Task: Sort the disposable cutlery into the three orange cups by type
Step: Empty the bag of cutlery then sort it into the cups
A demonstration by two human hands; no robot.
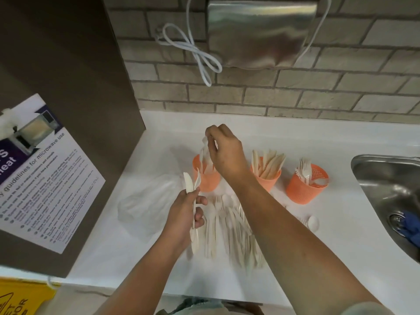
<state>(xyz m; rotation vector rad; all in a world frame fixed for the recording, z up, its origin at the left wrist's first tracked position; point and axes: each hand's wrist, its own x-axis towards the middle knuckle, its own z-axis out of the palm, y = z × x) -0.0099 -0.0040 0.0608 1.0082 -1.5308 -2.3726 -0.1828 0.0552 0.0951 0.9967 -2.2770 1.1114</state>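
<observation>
Currently the right hand [223, 151] is pinching a white utensil [204, 143], apparently a spoon, above the left orange cup [208, 181]. The left hand [186, 211] is gripping a knife [188, 181] and one more piece, both upright. Unsorted cutlery [229, 230] is lying on the bench [295, 137], beside that hand.

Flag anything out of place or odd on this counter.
Two small things. A blue item, too blurred to identify, lies in the sink by the drain. One spoon lies apart from the cutlery pile, nearer the sink. Nothing looks spilled or broken.
</observation>
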